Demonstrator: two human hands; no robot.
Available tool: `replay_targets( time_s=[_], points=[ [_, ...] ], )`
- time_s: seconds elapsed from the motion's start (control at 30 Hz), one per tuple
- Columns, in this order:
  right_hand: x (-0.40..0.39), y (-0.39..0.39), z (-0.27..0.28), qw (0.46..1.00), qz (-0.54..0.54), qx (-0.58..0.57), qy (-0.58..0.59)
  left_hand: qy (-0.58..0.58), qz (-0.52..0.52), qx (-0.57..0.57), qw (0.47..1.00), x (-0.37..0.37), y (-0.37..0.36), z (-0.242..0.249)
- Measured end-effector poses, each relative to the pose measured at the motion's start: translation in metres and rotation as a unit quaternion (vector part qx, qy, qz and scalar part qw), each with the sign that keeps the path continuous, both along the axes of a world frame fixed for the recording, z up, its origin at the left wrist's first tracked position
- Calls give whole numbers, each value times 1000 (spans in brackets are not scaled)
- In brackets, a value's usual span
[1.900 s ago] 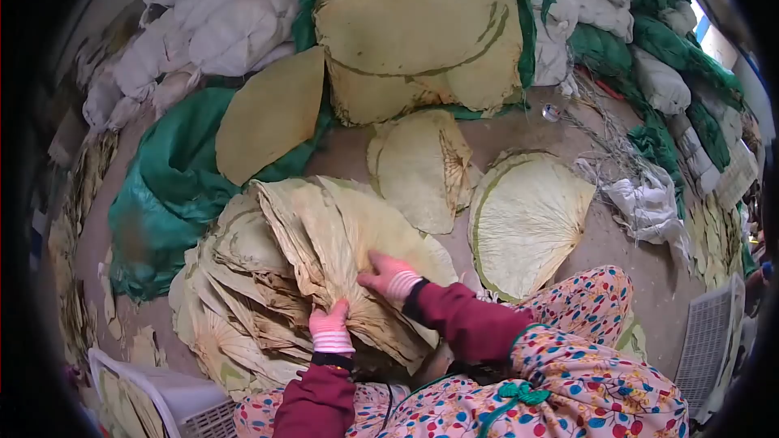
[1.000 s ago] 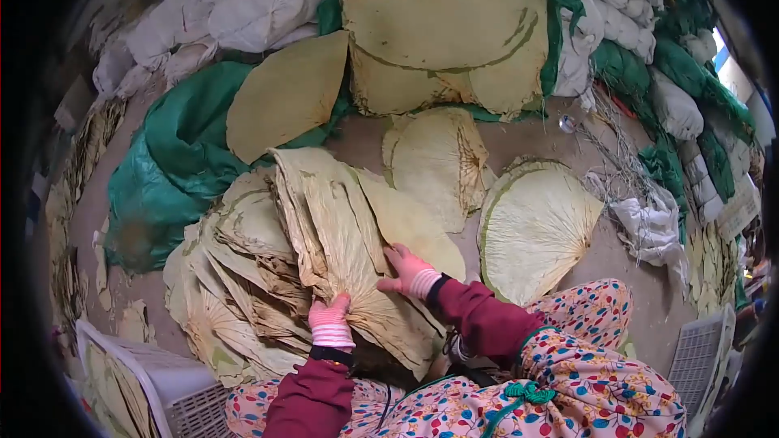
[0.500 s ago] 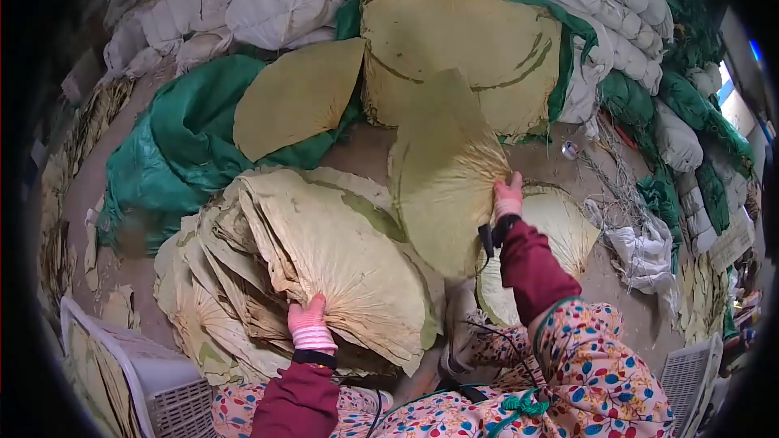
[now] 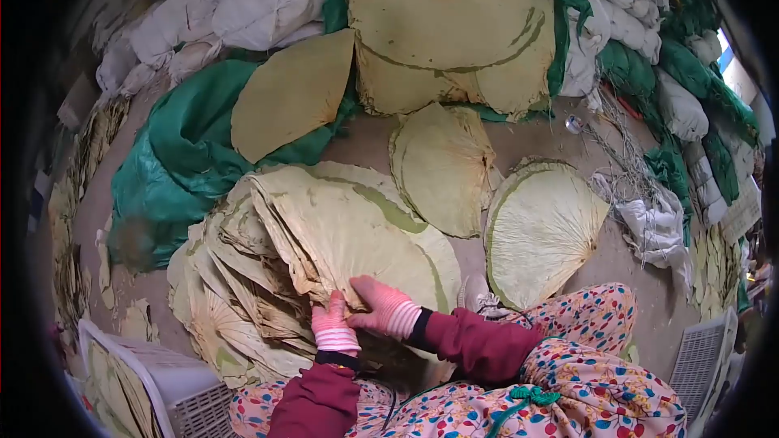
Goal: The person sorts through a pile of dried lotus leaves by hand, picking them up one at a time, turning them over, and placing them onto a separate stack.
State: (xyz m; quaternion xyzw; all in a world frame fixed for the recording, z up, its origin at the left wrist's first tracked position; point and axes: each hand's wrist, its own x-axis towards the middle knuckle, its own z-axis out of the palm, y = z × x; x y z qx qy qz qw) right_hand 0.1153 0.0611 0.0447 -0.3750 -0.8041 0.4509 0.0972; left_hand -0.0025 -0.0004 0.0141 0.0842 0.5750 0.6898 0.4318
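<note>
A pile of folded dried lotus leaves [image 4: 219, 308] lies before me, pale green with brown wrinkled cores. My left hand [image 4: 335, 328], in a pink-striped glove, is closed on the gathered edge of the top dried lotus leaf [image 4: 381, 235]. Right beside it, my right hand [image 4: 388, 308] pinches the same edge; the leaf partly hides the fingertips of both hands. Beyond the pile, another folded leaf [image 4: 442, 166] rests on the floor on top of others. To the right lies a separate fan-shaped leaf [image 4: 540, 231].
A green sack [image 4: 182, 150] slumps at the left, with a single leaf [image 4: 296, 93] on it. At the back, a green-wrapped bale of leaves [image 4: 446, 16] stands before white sacks [image 4: 276, 4]. Plastic baskets [image 4: 195, 418] flank me, and white sacking [image 4: 649, 227] lies right.
My right hand has let go of the leaf it held up, which now lies on the floor at centre. That hand has come left and down to the pile beside my left hand.
</note>
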Motion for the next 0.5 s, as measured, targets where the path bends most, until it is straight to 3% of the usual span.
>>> replay_targets(
  time_s=[0.1,0.23,0.33,0.37,0.47,0.5],
  points=[
    [3,-8,-6,994,-36,-70,78,-40,3,39,998,-6,-3,4],
    [7,-9,2,997,-59,29,40,-46,-16,-8,999,-1,-6,5],
    [6,-5,-8,998,-50,22,22,-54,-11,13,998,2,-4,5],
    [10,-5,-10,997,-64,27,40,-49,-13,-31,998,0,-5,10],
    [28,17,-46,982,-126,29,140,60,9,60,996,-4,1,-14],
    [45,31,-51,972,-188,38,133,106,-12,-86,991,-11,2,-7]
  ],
)
